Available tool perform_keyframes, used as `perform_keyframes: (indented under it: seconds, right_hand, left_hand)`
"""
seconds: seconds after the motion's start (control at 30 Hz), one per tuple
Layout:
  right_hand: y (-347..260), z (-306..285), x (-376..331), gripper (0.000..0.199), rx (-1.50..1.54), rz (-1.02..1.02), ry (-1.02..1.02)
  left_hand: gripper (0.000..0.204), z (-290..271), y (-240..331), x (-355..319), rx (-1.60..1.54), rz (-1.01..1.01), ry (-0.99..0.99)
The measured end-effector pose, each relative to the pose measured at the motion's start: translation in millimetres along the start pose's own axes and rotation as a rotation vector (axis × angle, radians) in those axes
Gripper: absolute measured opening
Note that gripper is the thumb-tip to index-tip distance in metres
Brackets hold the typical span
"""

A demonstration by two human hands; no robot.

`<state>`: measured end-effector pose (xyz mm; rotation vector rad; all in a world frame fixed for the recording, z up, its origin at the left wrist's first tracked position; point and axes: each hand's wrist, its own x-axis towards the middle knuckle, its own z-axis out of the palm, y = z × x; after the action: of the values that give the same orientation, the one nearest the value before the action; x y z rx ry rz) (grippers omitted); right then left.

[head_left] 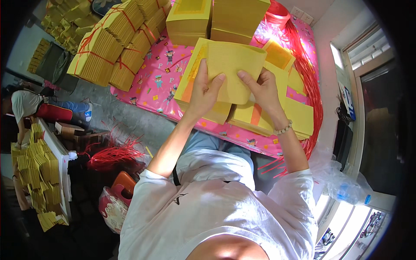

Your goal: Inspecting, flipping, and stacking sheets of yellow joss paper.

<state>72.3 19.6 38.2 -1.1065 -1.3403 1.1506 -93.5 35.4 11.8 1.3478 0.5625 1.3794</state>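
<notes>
**Mia:** What is closest to us?

**Ben:** A white shirt, then two bare arms going up. The left hand (203, 93) and the right hand (262, 89) both hold one bunch of yellow paper sheets (229, 69). Each hand pinches it, with the thumb on top and the other fingers hidden behind. The right arm has a bead bracelet (284, 128) on the wrist.

**Mia:** Where is the bunch?

**Ben:** Up in the air, just above more yellow paper piles (264, 115) that lie on the table (149, 93). The table has a pink cloth with little cartoon people on it.

**Mia:** What is the red stuff?

**Ben:** Red plastic strings (310, 82) run down the right side of the table. More red strings (110, 156) lie in a heap on the floor to the left.

**Mia:** And farther away?

**Ben:** Two tall yellow stacks (216, 19) stand at the back of the table. To the left are paper bundles tied with red string (108, 47). Far left, another person in a white shirt (24, 104) bends near a board with small yellow piles (41, 177).
</notes>
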Motion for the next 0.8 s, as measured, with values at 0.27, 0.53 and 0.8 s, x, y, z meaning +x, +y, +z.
perform_keyframes:
  seconds: [0.27,0.53,0.8]
  right_hand:
    - [-11.6,-10.1,-22.2,0.025,0.141,0.003,0.149]
    - [-16.8,-27.0,-41.3,0.022,0.079,-0.042,0.225]
    - [-23.5,-30.3,-65.9,0.022,0.182,0.043,0.242]
  left_hand:
    - [0.044,17.9,24.8,-11.3,-0.168,-0.224,-0.057]
    - [0.043,28.6,21.4,-20.9,-0.164,-0.351,-0.123]
    - [0.038,38.5,34.4,-29.4,-0.188,-0.421,-0.122]
